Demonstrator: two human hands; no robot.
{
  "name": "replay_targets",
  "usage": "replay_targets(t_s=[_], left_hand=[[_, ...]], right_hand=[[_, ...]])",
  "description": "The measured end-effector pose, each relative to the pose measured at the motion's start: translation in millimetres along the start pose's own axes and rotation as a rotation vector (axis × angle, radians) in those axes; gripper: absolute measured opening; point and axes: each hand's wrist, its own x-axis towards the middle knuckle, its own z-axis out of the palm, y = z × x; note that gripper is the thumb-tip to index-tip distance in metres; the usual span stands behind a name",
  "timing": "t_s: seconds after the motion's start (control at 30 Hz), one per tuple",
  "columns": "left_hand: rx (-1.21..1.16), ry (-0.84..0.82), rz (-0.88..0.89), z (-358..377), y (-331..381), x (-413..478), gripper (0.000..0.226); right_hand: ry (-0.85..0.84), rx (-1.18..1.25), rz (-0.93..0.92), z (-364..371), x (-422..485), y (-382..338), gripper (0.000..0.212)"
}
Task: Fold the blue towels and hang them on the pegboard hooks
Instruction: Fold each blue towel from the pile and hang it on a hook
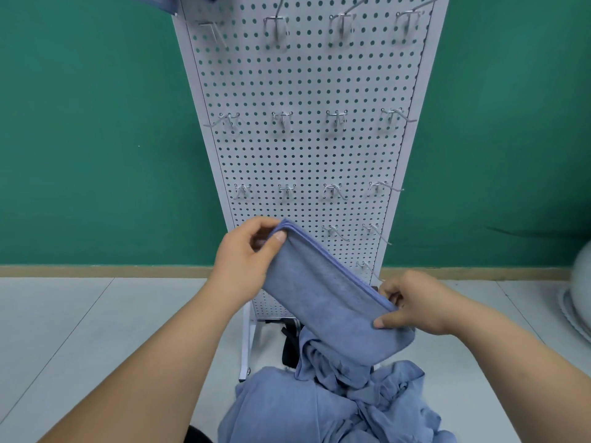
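Observation:
A folded blue towel (pixel 326 298) stretches between my hands in front of the white pegboard (pixel 303 148). My left hand (pixel 246 254) pinches its upper left corner, thumb on the near side. My right hand (pixel 412 303) pinches the lower right corner. The towel slants down from left to right, its folded edges on top. Below it lies a heap of several crumpled blue towels (pixel 332 404). Rows of metal hooks (pixel 283 118) stick out of the board. A blue towel corner (pixel 160 3) shows at the top left edge.
The pegboard stands on a white frame (pixel 246 343) against a green wall (pixel 96 139). Light floor tiles (pixel 80 330) spread left and right. A white rounded object (pixel 579 302) sits at the right edge.

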Motion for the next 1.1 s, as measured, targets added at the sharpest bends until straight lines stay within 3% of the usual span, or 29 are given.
replay_targets(t_s=[0.23,0.4,0.53,0.67,0.77,0.9,1.1], left_hand=[[-0.139,0.105,-0.25,-12.7,-17.3,8.2,0.006],[-0.187,0.161,-0.311,-17.2,-21.0,12.3,0.017],[-0.243,0.195,-0.335,-13.9,-20.5,14.3,0.02],[-0.256,0.21,-0.391,-4.8,-20.0,13.4,0.021],[-0.241,0.192,-0.518,-2.6,-28.9,13.0,0.011],[-0.173,0.087,-0.645,-2.0,-39.4,10.7,0.032],[-0.159,0.123,-0.506,-4.3,-37.9,11.7,0.031]], right_hand=[[0.081,0.173,0.031,-12.7,-7.7,12.1,0.028],[0.456,0.711,-0.014,-24.9,-12.6,3.1,0.009],[0.597,1.01,-0.006,-30.1,-12.7,-11.6,0.014],[0.706,1.032,0.07,-26.3,-8.3,-10.0,0.024],[0.682,1.034,0.186,-18.4,-1.7,1.9,0.036],[0.62,1.002,0.184,-15.5,-1.3,7.5,0.049],[0.668,0.957,0.1,-20.3,-2.3,6.1,0.024]])
